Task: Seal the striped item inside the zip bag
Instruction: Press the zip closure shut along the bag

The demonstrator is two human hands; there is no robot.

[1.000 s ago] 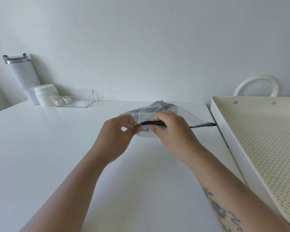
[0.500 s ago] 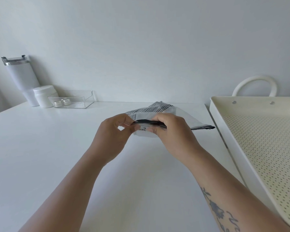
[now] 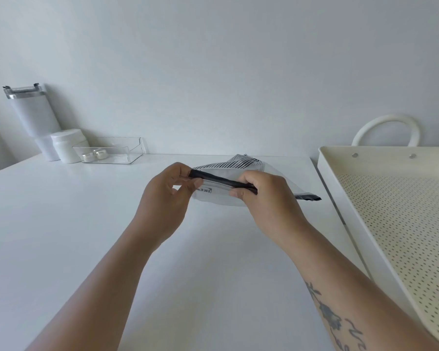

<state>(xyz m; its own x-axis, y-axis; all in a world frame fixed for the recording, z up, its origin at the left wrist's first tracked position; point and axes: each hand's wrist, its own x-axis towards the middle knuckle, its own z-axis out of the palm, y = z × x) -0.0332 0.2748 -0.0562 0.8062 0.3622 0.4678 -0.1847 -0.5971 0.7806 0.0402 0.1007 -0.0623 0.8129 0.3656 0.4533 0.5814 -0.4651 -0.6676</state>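
A clear zip bag [image 3: 222, 197] with a black zip strip lies on the white table, its far part holding a black-and-white striped cloth [image 3: 235, 163]. My left hand [image 3: 166, 198] pinches the left end of the black strip. My right hand [image 3: 266, 198] pinches the strip further right, thumb below and fingers on top. Between the hands a stretch of the strip shows, pressed together. The strip's right end [image 3: 308, 197] sticks out past my right hand toward the tray.
A cream perforated tray [image 3: 401, 198] with a white loop handle stands at the right, close to the bag. At the back left stand a white tumbler [image 3: 32, 115], a white jar [image 3: 67, 144] and a clear plastic box [image 3: 112, 152] with two small jars.
My hands have moved apart along the black strip: the left hand to its left end, the right hand further right. More of the strip shows between them now.
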